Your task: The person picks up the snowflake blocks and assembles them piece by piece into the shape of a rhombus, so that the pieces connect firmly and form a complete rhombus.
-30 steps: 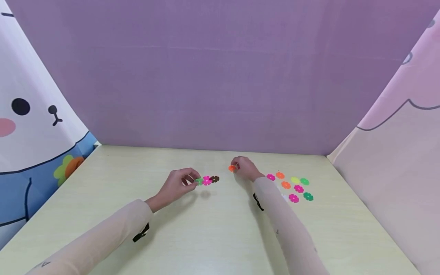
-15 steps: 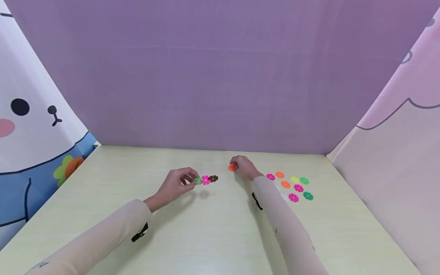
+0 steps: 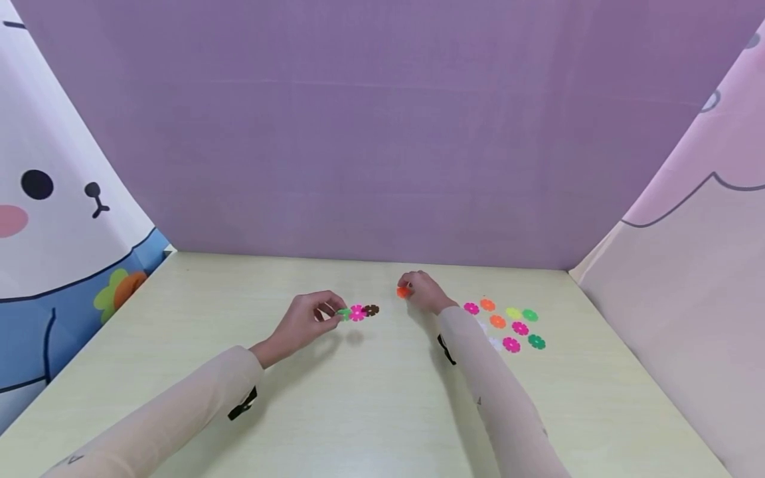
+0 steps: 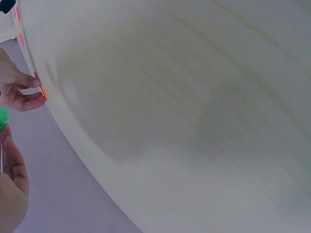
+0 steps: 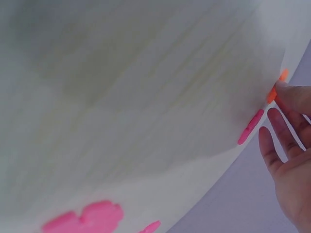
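My left hand pinches a green flower-shaped plastic piece between thumb and fingers. Joined to it in a row are a pink piece and a dark brown piece, raised over the table with a shadow below. Further right, my right hand holds an orange flower-shaped piece by its edge, a short gap from the brown one. The right wrist view shows the thumb on this orange piece, the other fingers spread. At the left wrist view's edge, the green piece is partly cut off.
Several loose flower pieces lie on the pale table to the right, among them a yellow one, a dark green one and a pink one. My right sleeve partly covers a white piece. A purple backdrop rises behind.
My left hand and its joined row have shifted very slightly left. The right hand stays nearly in place, still holding the orange piece.
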`<act>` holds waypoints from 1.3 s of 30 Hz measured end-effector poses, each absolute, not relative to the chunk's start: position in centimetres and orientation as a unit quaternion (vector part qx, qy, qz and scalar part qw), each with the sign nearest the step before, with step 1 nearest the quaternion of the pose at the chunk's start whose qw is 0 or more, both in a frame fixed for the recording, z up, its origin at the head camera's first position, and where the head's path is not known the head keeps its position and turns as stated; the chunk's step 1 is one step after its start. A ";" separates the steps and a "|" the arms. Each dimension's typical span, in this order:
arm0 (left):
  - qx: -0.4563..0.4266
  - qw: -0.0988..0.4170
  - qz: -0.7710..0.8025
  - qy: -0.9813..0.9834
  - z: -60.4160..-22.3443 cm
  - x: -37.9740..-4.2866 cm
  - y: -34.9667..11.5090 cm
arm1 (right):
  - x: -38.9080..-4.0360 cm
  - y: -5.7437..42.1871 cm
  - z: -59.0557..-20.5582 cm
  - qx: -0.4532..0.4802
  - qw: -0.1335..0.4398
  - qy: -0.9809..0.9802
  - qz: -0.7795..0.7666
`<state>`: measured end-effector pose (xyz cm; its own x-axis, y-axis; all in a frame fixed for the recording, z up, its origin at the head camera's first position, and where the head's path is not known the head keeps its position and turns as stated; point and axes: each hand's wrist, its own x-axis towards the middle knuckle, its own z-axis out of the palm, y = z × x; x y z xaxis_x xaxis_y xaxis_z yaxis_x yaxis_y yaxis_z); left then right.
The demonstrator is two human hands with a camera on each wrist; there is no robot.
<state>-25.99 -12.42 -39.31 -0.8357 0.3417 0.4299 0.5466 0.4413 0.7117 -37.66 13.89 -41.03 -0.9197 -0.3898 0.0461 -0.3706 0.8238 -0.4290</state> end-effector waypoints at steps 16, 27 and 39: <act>-0.270 0.120 -0.454 -0.841 -39.3 -25.9 -12.8 | -37.1 14.8 -40.2 -0.256 -0.027 0.937 -0.235; -0.274 0.126 -0.452 -0.839 -39.5 -26.0 -12.8 | -35.9 15.1 -38.8 -0.279 -0.039 0.904 -0.321; -0.260 0.129 -0.447 -0.846 -39.4 -26.1 -12.7 | -32.4 15.0 -36.6 -0.261 -0.010 0.862 -0.434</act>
<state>-26.05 -12.67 -39.44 -0.8316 0.3248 0.4505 0.5551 0.4643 0.6901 -32.39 14.96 -36.64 -0.8639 -0.4412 0.2430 -0.4580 0.4873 -0.7435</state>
